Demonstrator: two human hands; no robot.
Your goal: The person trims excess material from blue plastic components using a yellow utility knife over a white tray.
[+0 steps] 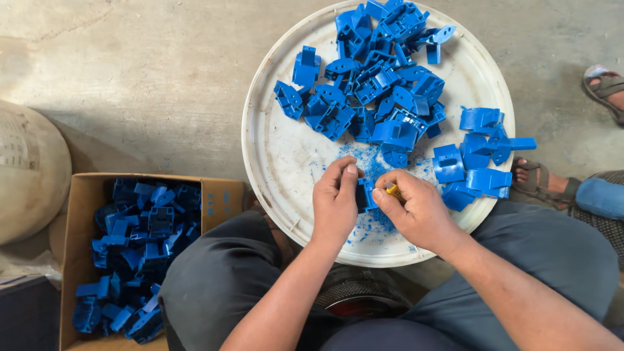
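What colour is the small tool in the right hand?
Yellow; the tool shows between the right hand fingers in the head view.

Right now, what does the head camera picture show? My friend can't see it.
A seated person's left hand holds a blue plastic part while the right hand pinches a small yellow tool, over a round white tray piled with blue parts. A cardboard box of more sits left.

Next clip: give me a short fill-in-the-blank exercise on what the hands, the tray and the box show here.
1. The left hand pinches a plastic part of ____ colour.
2. The right hand grips a small tool with a ____ handle.
3. The loose blue parts lie on a round ____ tray.
4. More parts fill a ____ box by the person's left knee.

Missing words: blue; yellow; white; cardboard
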